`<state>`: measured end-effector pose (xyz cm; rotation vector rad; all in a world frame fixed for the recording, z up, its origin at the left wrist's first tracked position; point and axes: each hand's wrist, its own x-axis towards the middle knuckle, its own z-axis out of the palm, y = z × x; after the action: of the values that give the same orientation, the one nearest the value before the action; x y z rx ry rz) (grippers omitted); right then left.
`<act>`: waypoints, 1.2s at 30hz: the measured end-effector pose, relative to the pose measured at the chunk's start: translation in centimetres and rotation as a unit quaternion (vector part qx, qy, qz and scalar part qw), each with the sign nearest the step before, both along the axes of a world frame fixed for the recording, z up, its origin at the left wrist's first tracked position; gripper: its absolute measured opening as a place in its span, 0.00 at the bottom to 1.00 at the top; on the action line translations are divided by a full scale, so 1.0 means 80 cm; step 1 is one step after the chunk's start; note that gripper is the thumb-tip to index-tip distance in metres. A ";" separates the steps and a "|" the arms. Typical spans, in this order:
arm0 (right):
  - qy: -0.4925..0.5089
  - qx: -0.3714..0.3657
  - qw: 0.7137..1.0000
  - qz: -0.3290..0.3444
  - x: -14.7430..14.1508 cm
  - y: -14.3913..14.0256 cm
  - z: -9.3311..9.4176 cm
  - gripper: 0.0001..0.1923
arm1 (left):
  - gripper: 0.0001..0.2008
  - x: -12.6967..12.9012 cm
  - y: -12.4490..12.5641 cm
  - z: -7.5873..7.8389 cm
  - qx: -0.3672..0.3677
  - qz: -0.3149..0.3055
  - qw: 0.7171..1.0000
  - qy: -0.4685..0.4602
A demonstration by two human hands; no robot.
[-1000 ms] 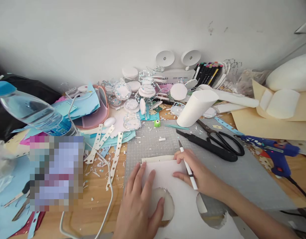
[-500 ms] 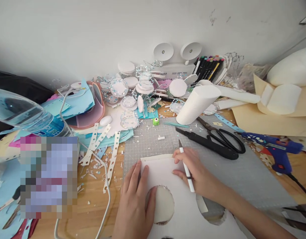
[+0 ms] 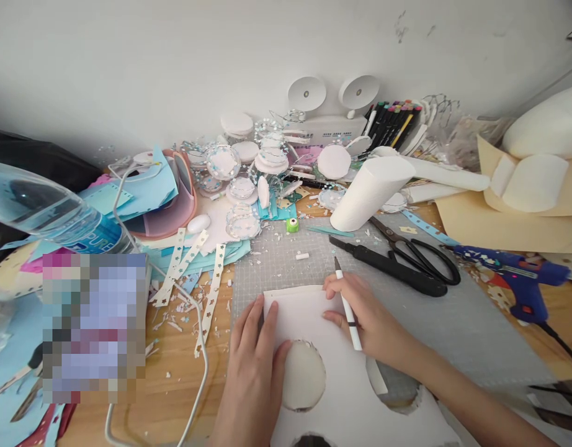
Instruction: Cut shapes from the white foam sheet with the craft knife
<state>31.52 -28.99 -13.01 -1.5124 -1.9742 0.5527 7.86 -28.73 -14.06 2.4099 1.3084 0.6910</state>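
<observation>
A white sheet (image 3: 337,385) with large round holes cut in it lies at the front of the grey cutting mat (image 3: 472,335). My left hand (image 3: 255,366) rests flat on the sheet's left part, its fingers stretched toward the far left corner. Held in my right hand (image 3: 367,316) is a white marker (image 3: 348,316) with a dark tip pointing away from me. The thumb and fingertips of that hand are at the sheet's far edge; whether they pinch it I cannot tell. One hole at the bottom edge is partly cut off by the frame.
Beyond the hands lie a black utility knife (image 3: 393,267), scissors (image 3: 425,254), a green paper punch (image 3: 292,225) and a white foam cylinder (image 3: 372,192). A blue glue gun (image 3: 518,273) is at right. A white cable (image 3: 203,366) crosses the left side near punched paper strips (image 3: 214,298).
The sheet and both hands sit slightly higher in view, and more of the bottom hole shows. My left thumb has shifted a little left, off the left hole. The marker is still held.
</observation>
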 end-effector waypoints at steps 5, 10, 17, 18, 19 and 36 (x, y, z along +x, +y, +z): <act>0.016 -0.003 1.000 -0.005 0.000 0.000 0.001 0.12 | 0.23 0.004 0.001 -0.003 -0.001 -0.004 1.000 -0.001; 0.014 -0.008 1.000 -0.014 -0.001 0.000 0.001 0.12 | 0.23 0.005 0.003 -0.006 0.057 -0.014 0.998 0.005; 0.013 -0.009 1.000 -0.021 -0.004 0.000 0.001 0.10 | 0.23 0.009 -0.002 -0.010 0.126 -0.016 0.992 -0.010; 0.015 -0.013 1.000 -0.021 -0.004 0.000 0.000 0.10 | 0.22 0.009 -0.003 -0.011 0.138 -0.023 0.990 -0.005; 0.019 -0.017 0.999 -0.020 -0.002 0.000 -0.001 0.10 | 0.22 0.009 -0.003 -0.012 0.148 -0.031 0.988 0.008; 0.258 -0.195 0.945 -0.043 -0.063 0.105 0.030 0.17 | 0.17 0.019 -0.001 0.018 0.199 -0.026 0.968 0.152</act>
<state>26.45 -20.57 -10.63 -1.4703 -1.4388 1.2209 9.41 -28.81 -12.59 2.9619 1.3106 0.6388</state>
